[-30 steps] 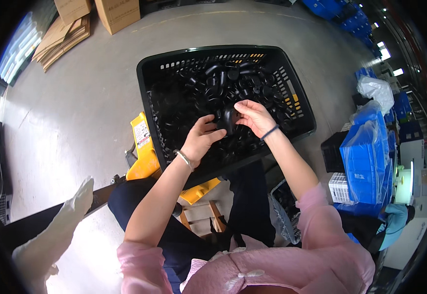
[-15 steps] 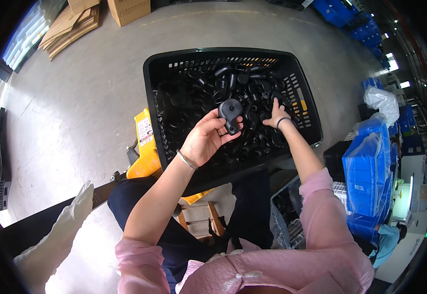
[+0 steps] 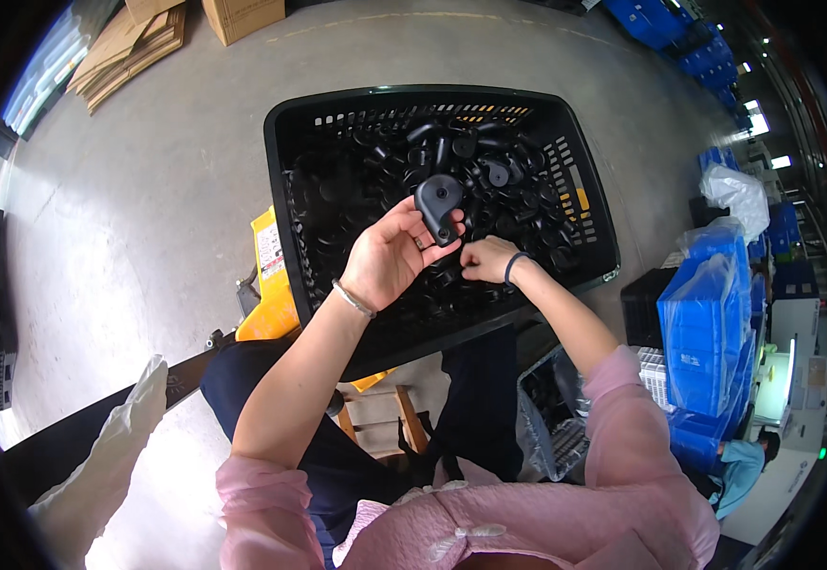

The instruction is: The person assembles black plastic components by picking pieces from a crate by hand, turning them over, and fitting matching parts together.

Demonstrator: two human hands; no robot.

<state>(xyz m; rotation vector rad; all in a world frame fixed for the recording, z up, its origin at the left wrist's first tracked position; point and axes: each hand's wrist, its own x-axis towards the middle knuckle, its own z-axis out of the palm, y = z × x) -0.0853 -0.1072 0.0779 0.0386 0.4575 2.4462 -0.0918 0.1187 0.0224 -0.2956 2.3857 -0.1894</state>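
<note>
My left hand holds a black plastic part above the crate. The part has a round, flat head with a small centre hole and a narrower end with a second hole. My right hand is just to its right and lower, over the heap, with its fingers curled together. Whatever they grip, if anything, is hidden. Beneath both hands a large black crate with slotted walls holds a heap of similar black plastic parts, some round-headed, some tube-like.
A yellow pallet truck part shows at the crate's left. Blue crates wrapped in plastic stand at right, near a person in light blue. A lined container is by my right leg. Cardboard lies at far left.
My right hand has moved left and nearer to me, from the crate's right side toward my left hand, and its fingers have curled in. My left hand still holds the part.
</note>
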